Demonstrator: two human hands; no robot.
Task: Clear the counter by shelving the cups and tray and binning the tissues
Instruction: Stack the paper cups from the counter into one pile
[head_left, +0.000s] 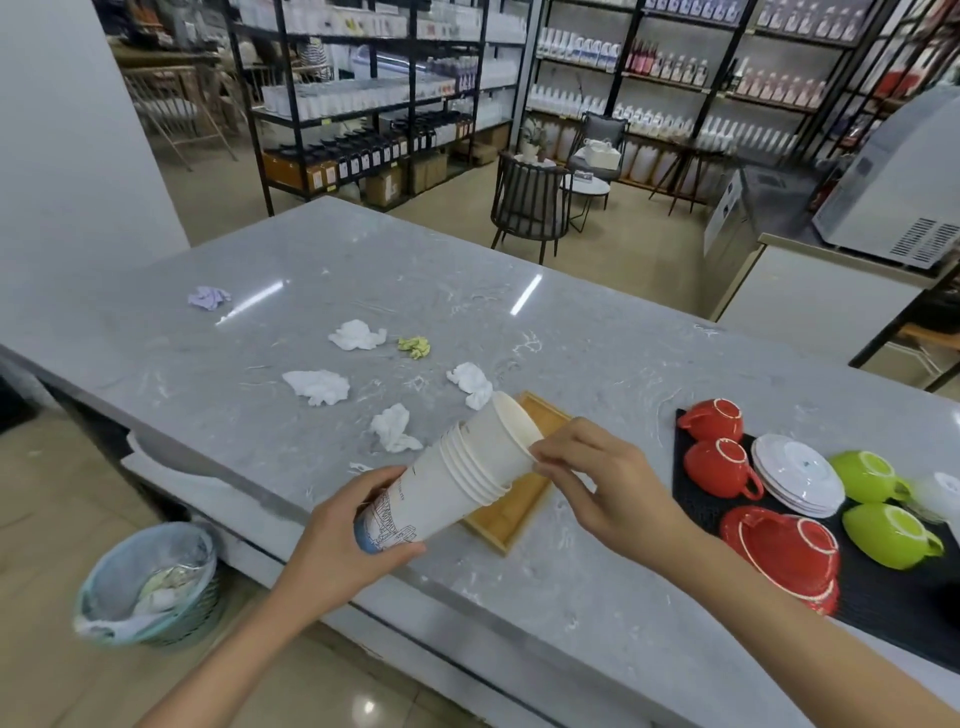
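While your left hand (358, 540) grips the nested white paper cup stack (452, 478) at its base, keep it tilted toward one o'clock. Your right hand (597, 478) pinches the top rim; seat it squarely.

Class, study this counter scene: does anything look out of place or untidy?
Yes. Crumpled tissues litter the grey marble counter: four white ones, a lilac one and a yellow-green one, none yet in the lined waste bin on the floor. Nothing looks spilled or broken.
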